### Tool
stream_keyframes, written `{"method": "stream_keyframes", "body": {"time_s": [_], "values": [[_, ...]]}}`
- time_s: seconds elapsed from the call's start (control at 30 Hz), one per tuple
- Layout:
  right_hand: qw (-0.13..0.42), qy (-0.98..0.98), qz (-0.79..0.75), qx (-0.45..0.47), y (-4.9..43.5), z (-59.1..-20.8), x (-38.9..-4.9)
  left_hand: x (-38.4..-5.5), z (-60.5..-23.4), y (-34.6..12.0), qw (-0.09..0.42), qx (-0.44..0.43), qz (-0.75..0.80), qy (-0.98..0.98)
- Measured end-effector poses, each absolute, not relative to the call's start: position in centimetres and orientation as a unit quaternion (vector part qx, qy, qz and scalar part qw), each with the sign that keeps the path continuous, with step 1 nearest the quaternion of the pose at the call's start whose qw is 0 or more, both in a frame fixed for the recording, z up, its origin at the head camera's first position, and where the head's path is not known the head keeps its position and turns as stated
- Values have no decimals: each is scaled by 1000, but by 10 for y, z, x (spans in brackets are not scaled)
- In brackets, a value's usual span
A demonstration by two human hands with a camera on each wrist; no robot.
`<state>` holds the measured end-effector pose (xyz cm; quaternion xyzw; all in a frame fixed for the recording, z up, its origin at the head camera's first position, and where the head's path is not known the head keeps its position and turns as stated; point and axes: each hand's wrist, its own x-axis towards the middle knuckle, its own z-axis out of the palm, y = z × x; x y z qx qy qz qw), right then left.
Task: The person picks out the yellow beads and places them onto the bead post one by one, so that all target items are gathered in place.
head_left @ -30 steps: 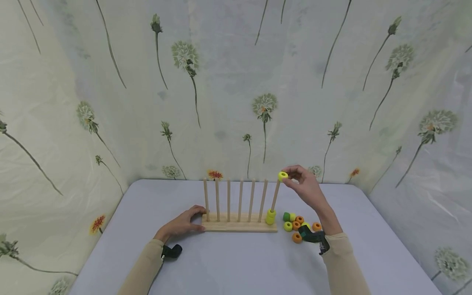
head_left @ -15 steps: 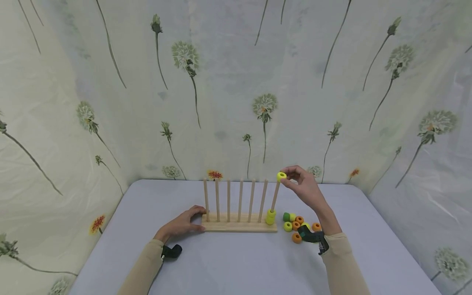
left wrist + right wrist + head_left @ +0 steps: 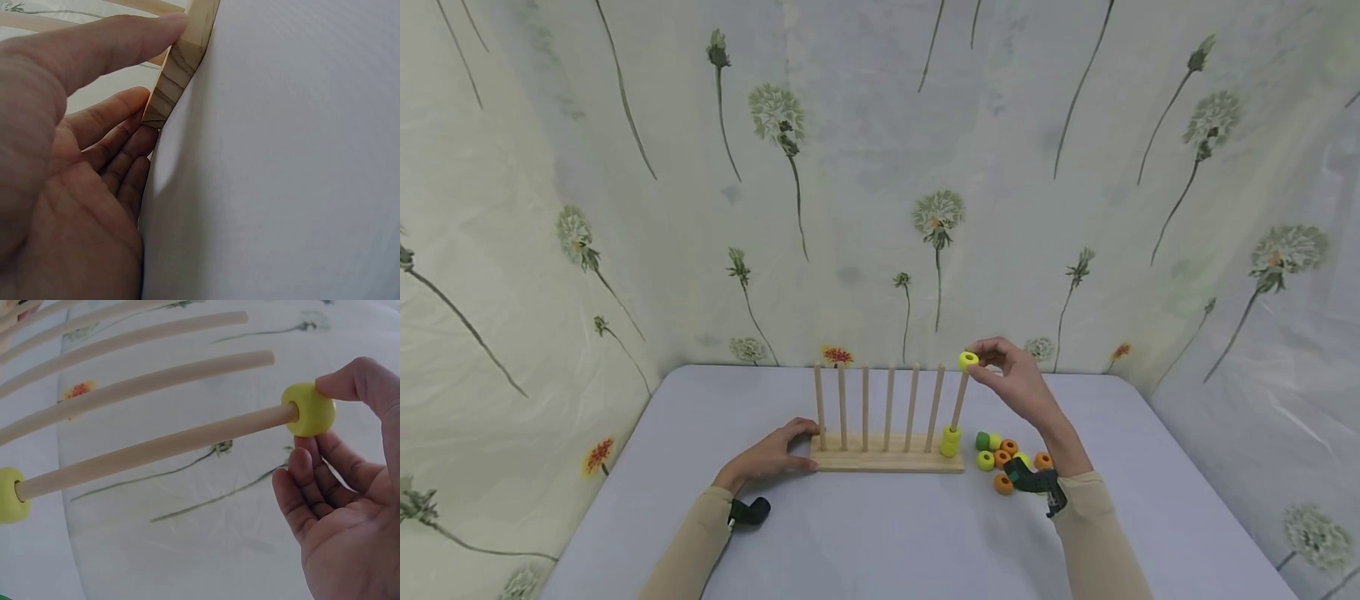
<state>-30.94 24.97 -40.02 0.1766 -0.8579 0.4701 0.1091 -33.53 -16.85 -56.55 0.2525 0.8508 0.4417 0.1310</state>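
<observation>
A wooden peg rack (image 3: pixel 887 461) with a row of upright dowels stands on the table. At its left end my left hand (image 3: pixel 772 453) grips the base, thumb on the near edge and fingers at the far side; the left wrist view shows the wooden end (image 3: pixel 172 84) between them. My right hand (image 3: pixel 1017 383) pinches a yellow bead (image 3: pixel 968 360) between thumb and fingers at the top of the rightmost dowel (image 3: pixel 162 449). In the right wrist view the dowel's tip sits in the bead's hole. Yellow beads (image 3: pixel 951 442) are stacked at the foot of that dowel.
Loose orange, yellow and green beads lie right of the rack, among them an orange bead (image 3: pixel 1003 484) and a green bead (image 3: pixel 982 441). The right wrist's camera strap (image 3: pixel 1036 478) overlaps some of them. A flower-printed curtain (image 3: pixel 850 208) hangs behind the table (image 3: pixel 880 542).
My right hand has shifted slightly left with the yellow bead, bringing it over the rightmost dowel's top. The left hand and the rack have stayed in place.
</observation>
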Motion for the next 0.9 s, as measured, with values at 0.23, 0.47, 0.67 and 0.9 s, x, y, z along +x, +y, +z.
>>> {"method": "stream_keyframes", "body": {"time_s": [0.23, 0.47, 0.67, 0.9], "values": [[101, -863, 464, 172, 249, -405, -309, -334, -564, -168, 132, 249, 443, 851], [99, -862, 467, 172, 250, -407, -310, -334, -565, -169, 130, 251, 443, 851], [95, -858, 474, 177, 249, -409, -309, -334, -565, -169, 130, 250, 444, 851], [96, -855, 478, 179, 249, -409, -308, -332, -564, -167, 119, 249, 446, 851]]}}
